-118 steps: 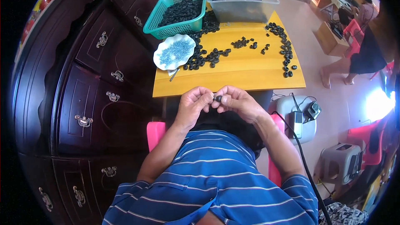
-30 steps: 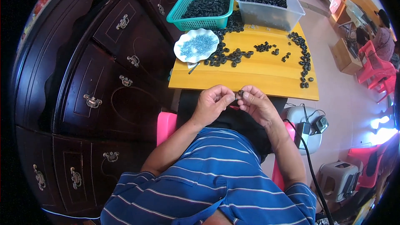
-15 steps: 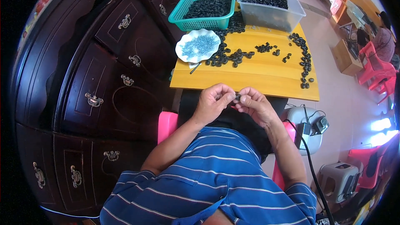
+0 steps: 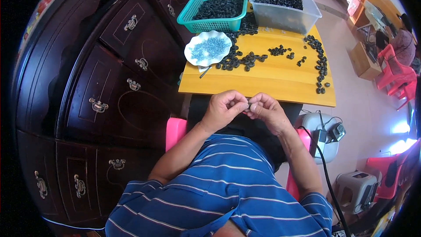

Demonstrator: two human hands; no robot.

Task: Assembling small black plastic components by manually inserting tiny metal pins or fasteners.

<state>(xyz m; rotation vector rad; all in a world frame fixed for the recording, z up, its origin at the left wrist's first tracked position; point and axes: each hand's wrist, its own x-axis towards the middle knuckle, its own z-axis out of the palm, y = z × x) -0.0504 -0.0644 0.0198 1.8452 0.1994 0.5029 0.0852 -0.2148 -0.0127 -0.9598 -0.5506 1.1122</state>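
Just off the near edge of the yellow table (image 4: 263,83), my two hands meet fingertip to fingertip. Between them sits a small black part (image 4: 249,105), mostly hidden by the fingers. My left hand (image 4: 222,110) pinches it with thumb and forefinger; my right hand (image 4: 269,111) pinches it from the other side. On the table beyond lie loose black ring-shaped parts (image 4: 249,60), a small heap of tinier black pieces (image 4: 277,51) and a curved line of black rings (image 4: 321,65) at the right. A scalloped white plate (image 4: 190,55) carries many small pale-blue slivers (image 4: 210,47).
A green basket (image 4: 187,25) and a clear plastic bin (image 4: 285,19), both full of black parts, stand at the far side. A thin dark stick (image 4: 205,73) lies beside the plate. Dark wooden drawers (image 4: 87,92) line the left; a grey stool (image 4: 326,149) stands right.
The black part has turned or sunk deeper between my fingertips, and less of it shows. My fingers have drawn slightly closer together; the table's things have not moved.
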